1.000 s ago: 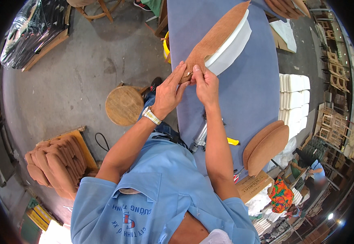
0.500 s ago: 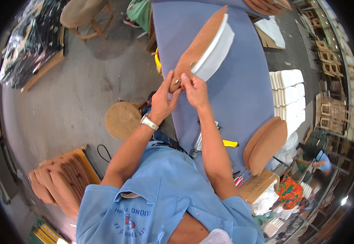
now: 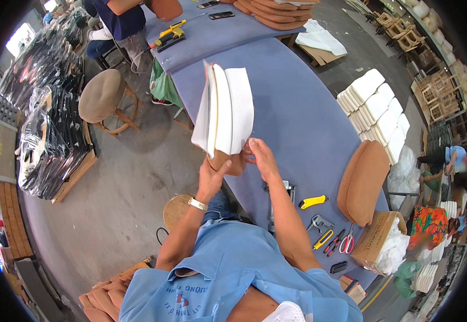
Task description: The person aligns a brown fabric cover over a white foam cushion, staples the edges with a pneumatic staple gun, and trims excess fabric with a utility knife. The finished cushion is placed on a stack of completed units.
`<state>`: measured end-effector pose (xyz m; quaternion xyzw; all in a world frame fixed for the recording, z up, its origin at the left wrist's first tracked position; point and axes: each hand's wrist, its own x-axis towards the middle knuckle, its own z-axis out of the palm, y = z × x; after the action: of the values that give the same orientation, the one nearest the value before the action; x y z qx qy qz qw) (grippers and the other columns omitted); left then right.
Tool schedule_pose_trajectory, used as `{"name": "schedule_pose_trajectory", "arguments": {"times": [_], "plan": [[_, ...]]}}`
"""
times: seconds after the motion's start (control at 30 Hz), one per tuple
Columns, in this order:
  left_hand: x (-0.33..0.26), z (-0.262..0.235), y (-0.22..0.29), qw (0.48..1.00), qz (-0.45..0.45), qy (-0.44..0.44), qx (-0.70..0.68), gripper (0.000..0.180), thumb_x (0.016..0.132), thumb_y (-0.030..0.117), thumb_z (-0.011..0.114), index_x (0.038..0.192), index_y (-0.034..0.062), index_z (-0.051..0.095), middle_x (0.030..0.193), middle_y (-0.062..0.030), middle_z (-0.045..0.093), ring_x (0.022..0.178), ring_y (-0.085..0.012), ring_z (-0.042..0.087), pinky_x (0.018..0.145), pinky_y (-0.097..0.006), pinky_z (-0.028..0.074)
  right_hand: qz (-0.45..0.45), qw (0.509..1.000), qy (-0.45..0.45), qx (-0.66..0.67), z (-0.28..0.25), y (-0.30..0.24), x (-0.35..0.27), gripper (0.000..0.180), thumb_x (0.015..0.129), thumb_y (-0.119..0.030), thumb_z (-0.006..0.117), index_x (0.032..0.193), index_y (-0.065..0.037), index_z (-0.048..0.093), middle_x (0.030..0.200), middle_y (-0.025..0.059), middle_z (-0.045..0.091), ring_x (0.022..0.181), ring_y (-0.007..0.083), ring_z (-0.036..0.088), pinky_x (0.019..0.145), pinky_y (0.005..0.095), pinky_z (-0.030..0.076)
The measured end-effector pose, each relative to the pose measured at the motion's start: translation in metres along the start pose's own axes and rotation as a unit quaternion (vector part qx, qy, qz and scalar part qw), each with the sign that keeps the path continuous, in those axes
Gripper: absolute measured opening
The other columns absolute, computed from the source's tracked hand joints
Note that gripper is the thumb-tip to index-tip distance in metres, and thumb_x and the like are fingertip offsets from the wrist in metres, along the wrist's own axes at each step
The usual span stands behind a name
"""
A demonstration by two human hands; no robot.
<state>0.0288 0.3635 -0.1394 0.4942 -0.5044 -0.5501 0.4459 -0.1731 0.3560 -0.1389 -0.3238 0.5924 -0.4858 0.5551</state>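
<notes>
In front of me a brown fabric cushion cover (image 3: 220,160) stands on end, its white lining (image 3: 242,110) spread outward in layers. My left hand (image 3: 210,180) is closed on the brown lower end, thumb across its near side. At the right side of the same end is my right hand (image 3: 262,160), its fingers apart and their tips against or just beside the fabric; contact is partly hidden. Below my right forearm lies a metal tool (image 3: 284,196), partly covered. Two brown curved cushions (image 3: 363,182) rest at the table's right edge.
On the blue table (image 3: 298,102) lie a yellow cutter (image 3: 314,202), a staple-gun-like grey tool (image 3: 320,222), pliers (image 3: 334,242) and red-handled scissors (image 3: 347,241). A cardboard box (image 3: 375,244) stands beside them. Stools (image 3: 103,96) are at left; another person (image 3: 118,21) sits at the far end.
The cushion cover has turned from its brown face to show its white lining, now more upright. My right hand has loosened from its pinch and spread. The whole view has shifted.
</notes>
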Motion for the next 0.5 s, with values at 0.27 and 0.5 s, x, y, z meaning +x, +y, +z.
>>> {"name": "schedule_pose_trajectory", "arguments": {"times": [0.27,0.5], "plan": [[-0.024,0.081,-0.039,0.97,-0.106,-0.078,-0.207,0.052,0.095,0.011,0.078,0.139,-0.0054,0.054,0.128,-0.0116,0.067,0.116,-0.0169,0.064,0.103,-0.033,0.051,-0.116,0.988,0.048,-0.087,-0.01,-0.031,0.023,0.063,0.093,-0.017,0.078,0.145,0.003,0.05,0.127,0.0204,0.069,0.111,0.0224,0.068,0.093,0.0353,0.056],[-0.003,0.099,-0.043,0.949,-0.168,-0.26,-0.05,0.059,0.093,0.014,0.078,0.141,-0.0069,0.053,0.133,-0.0136,0.067,0.115,-0.0194,0.066,0.093,-0.036,0.055,-0.106,0.924,0.166,-0.328,-0.072,0.053,0.003,0.057,0.096,-0.03,0.075,0.139,0.003,0.058,0.135,0.0221,0.067,0.124,0.0337,0.066,0.105,0.0418,0.051]]}}
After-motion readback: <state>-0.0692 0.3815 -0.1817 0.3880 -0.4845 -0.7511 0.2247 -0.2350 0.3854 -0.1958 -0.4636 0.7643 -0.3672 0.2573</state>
